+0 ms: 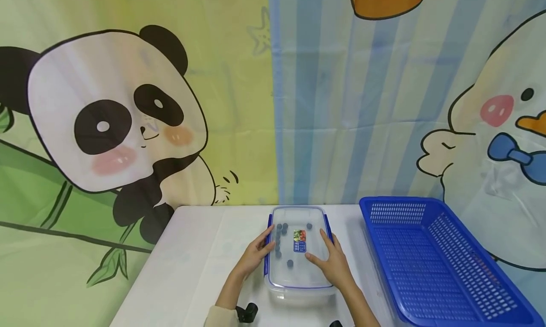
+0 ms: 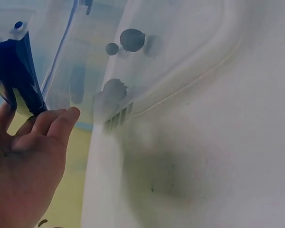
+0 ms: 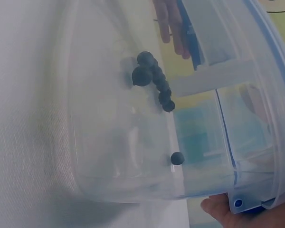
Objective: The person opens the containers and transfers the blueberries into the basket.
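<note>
A clear plastic food box (image 1: pixel 303 296) with a lid sits on the table, and several blueberries (image 1: pixel 290 263) lie inside, mostly along its left side. My left hand (image 1: pixel 253 256) grips the left side, thumb over the lid edge. In the left wrist view, its fingers are at the blue latch (image 2: pixel 14 71), which stands out from the wall. My right hand (image 1: pixel 334 265) holds the right side, its thumb on the lid near a printed label (image 1: pixel 300 240) and its fingers by the right latch (image 1: pixel 328 225). The box partly hides that hand in the right wrist view.
A blue plastic basket (image 1: pixel 431 279) stands to the right of the box. The white table (image 1: pixel 170 279) ends at a cartoon-printed curtain (image 1: pixel 239 104) behind. Black wrist-worn devices (image 1: pixel 247 313) show near the front edge.
</note>
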`<state>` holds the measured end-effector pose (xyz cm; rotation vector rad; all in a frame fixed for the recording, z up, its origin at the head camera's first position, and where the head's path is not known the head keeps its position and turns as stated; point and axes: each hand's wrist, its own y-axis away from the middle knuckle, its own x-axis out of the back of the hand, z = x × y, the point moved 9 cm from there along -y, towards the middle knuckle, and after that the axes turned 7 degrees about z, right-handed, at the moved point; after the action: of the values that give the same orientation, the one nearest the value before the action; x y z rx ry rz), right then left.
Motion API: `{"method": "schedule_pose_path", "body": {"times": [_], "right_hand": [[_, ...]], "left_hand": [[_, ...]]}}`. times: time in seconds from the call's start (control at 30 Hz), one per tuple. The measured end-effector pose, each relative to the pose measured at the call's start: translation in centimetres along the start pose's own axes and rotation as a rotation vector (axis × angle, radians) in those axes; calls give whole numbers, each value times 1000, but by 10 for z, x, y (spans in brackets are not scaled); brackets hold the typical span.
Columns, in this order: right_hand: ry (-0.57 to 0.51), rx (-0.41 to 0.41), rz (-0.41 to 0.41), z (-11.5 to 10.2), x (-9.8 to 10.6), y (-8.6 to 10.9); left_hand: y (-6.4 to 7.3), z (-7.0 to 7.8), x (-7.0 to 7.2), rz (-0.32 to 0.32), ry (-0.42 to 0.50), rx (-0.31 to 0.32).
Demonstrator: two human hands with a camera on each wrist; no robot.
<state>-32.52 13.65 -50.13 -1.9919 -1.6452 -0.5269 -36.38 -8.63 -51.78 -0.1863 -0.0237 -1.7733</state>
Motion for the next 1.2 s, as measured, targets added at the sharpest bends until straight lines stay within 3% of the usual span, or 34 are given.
{"method": "schedule_pose_path", "body": {"times": [0.1, 0.3, 0.47, 0.67, 0.9, 0.97, 1.1, 1.2], "right_hand": [[-4, 2, 2, -1, 1, -1], [-21, 12, 16, -5, 3, -2], [-31, 8, 3, -5, 0, -1], [-14, 10, 4, -1, 1, 0], [-5, 16, 8, -1, -1, 0], [11, 25, 11, -2, 1, 0], [32, 47, -8, -1, 4, -2], [-9, 71, -28, 3, 8, -5]], "left_hand": [[-1, 4, 0, -13, 7, -4], [-8, -10, 0, -53, 73, -4], [-5, -19, 3, -86, 120, -5], [-2, -21, 3, -64, -10, -36], [4, -8, 12, 123, -283, -177], [5, -2, 11, 152, -349, -217], [4, 2, 6, 134, -333, -244], [5, 3, 4, 104, -236, -217]]}}
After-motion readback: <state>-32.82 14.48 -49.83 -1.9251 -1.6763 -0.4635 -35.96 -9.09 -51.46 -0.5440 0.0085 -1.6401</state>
